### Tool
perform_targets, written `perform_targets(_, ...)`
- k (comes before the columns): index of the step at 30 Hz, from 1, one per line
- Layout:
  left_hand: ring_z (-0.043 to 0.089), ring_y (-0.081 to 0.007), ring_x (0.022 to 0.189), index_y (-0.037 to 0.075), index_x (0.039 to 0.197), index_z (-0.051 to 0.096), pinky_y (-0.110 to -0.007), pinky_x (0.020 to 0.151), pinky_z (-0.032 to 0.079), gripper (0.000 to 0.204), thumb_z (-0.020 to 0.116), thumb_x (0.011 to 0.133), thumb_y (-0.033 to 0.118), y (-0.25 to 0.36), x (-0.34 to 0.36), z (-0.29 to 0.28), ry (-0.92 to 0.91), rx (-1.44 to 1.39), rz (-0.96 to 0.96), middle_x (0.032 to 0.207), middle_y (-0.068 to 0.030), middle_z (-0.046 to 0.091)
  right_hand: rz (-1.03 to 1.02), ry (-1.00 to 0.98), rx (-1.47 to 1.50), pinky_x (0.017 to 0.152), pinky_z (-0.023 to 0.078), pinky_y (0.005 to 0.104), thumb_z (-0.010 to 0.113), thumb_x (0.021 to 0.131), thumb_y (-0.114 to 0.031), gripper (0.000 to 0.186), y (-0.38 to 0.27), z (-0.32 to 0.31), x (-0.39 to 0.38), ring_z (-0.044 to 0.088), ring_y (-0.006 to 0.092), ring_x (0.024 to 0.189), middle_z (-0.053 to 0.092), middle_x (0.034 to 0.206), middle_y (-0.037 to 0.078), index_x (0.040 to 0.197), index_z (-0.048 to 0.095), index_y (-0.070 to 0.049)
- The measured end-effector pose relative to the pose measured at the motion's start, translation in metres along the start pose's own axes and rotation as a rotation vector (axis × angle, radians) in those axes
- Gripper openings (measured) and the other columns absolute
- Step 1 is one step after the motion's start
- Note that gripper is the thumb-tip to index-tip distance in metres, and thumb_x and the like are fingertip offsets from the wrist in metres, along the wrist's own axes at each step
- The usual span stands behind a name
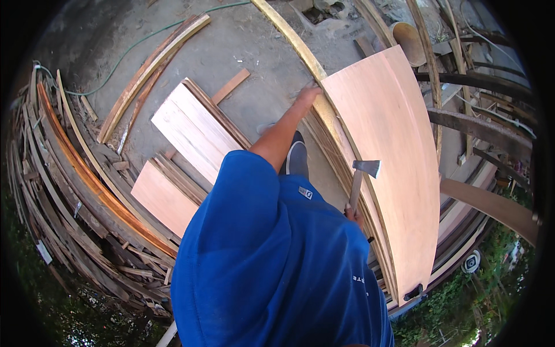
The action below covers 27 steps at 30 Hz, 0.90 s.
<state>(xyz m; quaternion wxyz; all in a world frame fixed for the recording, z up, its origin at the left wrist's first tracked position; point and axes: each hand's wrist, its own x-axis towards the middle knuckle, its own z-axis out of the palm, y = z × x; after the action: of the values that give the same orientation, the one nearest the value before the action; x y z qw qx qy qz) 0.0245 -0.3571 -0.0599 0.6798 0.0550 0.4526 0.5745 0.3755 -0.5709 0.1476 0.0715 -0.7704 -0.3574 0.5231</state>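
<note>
My left hand point(309, 96) reaches forward and is closed on the edge of a long, pale yellow curved timber point(293, 46). My right hand point(355, 216), close to my body, grips the wooden handle of a hatchet point(367, 168). The hatchet's dark head, with a bright cutting edge, points up and to the right. Behind it lies a wide, pinkish plywood sheet point(393, 133) with a curved outer edge. Its left edge runs alongside the timber and several stacked boards point(329, 144). My fingers are partly hidden at both grips.
Stacked boards point(199, 124) and a pinkish panel point(165, 194) lie left of me. Curved timbers point(153, 75) and a green hose point(124, 56) lie on the grey ground. Bent timbers line the far left; dark beams point(480, 128) and a rusty cylinder point(408, 44) are at the right.
</note>
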Motion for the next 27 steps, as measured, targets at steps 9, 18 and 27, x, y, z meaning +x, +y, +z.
perform_targets(9,0.069,-0.0256,0.108,-0.008,0.119,0.068,-0.035,0.101,0.049,0.041,0.071,0.097,0.026,0.056,0.018,-0.005,0.124,0.131,-0.018,0.118,-0.0160,0.072,-0.040,0.017,-0.008,0.048,0.035,0.0320,0.068,0.102,-0.036,0.038,0.035,-0.012,0.003,0.048,0.0105,0.051,0.054,0.059,0.001,0.079,0.058,-0.007)
perform_targets(18,0.072,-0.0237,0.095,-0.012,0.111,0.070,-0.035,0.086,0.056,0.038,0.076,0.093,0.021,0.054,0.031,0.005,0.182,0.210,0.027,0.106,-0.0164,0.074,-0.005,0.057,-0.031,0.046,0.038,0.0297,0.067,0.102,-0.034,0.032,0.019,-0.002,-0.012,0.049,0.0102,0.049,0.054,0.060,0.001,0.086,0.058,-0.007)
perform_targets(27,0.072,-0.0303,0.105,-0.010,0.120,0.068,-0.041,0.098,0.054,0.049,0.072,0.097,0.033,0.057,0.041,0.004,0.062,0.343,0.072,0.112,-0.0177,0.075,0.027,-0.039,0.120,0.042,0.038,0.0276,0.067,0.102,-0.032,0.029,-0.019,0.007,-0.003,0.050,0.0109,0.048,0.052,0.062,0.000,0.091,0.054,-0.009)
